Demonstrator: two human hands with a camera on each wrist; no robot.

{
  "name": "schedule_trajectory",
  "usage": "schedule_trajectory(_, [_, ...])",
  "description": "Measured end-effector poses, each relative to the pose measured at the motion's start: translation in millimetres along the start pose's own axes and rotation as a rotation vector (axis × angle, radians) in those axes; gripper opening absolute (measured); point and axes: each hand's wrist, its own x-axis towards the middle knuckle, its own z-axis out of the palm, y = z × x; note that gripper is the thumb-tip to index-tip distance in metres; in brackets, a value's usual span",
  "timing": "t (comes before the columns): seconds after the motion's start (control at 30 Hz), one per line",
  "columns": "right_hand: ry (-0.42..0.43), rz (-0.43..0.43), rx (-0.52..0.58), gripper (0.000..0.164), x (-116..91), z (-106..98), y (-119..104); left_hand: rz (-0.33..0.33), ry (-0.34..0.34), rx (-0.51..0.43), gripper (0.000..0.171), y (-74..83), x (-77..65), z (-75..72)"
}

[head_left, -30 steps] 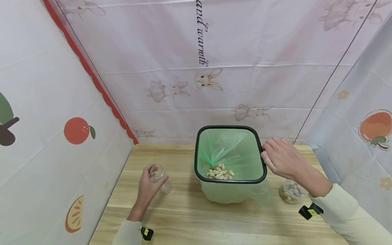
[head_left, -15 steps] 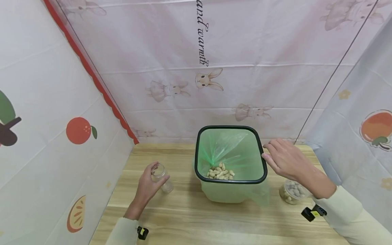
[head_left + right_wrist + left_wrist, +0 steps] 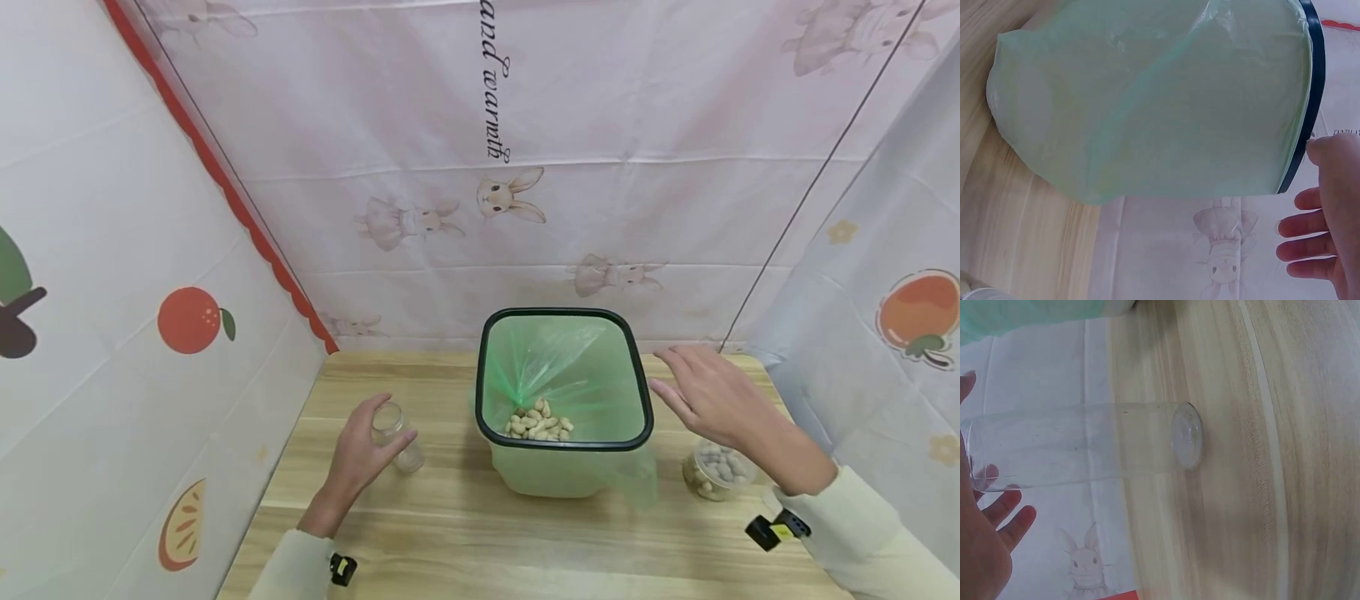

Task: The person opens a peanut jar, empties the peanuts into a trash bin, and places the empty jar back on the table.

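A tall clear glass jar [image 3: 408, 457] stands upright on the table, its base showing in the left wrist view. My left hand [image 3: 358, 450] is spread around the jar's upper end, with thumb and fingers apart. In the left wrist view the thumb is clear of the glass; whether a fingertip touches it I cannot tell. A bin with a black rim [image 3: 566, 445] is lined with a thin green plastic bag [image 3: 1166, 119]. Unshelled peanuts [image 3: 538, 423] lie inside it. My right hand [image 3: 716, 398], fingers loose, is just right of the rim and holds nothing.
A round clear tub [image 3: 716, 471] of pale, nut-like pieces stands right of the bin, under my right forearm. The wooden table [image 3: 450, 542] meets printed cloth walls at the back and sides. The bag's loose edge [image 3: 637, 479] hangs outside the bin's right side.
My right hand has let go of the bin's rim and drawn away to the right. The left hand's fingers have opened wider around the jar, which stays in place.
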Motion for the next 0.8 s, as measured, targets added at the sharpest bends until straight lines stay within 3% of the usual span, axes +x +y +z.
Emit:
schedule_trajectory(0.17, [0.012,0.016,0.010,0.053,-5.8,0.5,2.9,0.070,-0.006,0.053,0.082,2.2,5.0,-3.5])
schedule_trajectory(0.33, [0.013,0.030,0.029,0.061,-12.5,1.9,6.7,0.099,-0.030,0.098,0.083,8.9,10.6,-11.0])
schedule_trajectory(0.63, [-0.042,0.115,0.063,0.069,-34.2,13.7,7.5,0.173,-0.030,0.119,0.089,13.4,8.4,-14.2])
schedule_trajectory(0.8, [-0.063,0.176,0.096,0.075,-44.6,16.0,12.0,0.247,-0.029,0.132,0.096,21.3,16.4,-16.3])
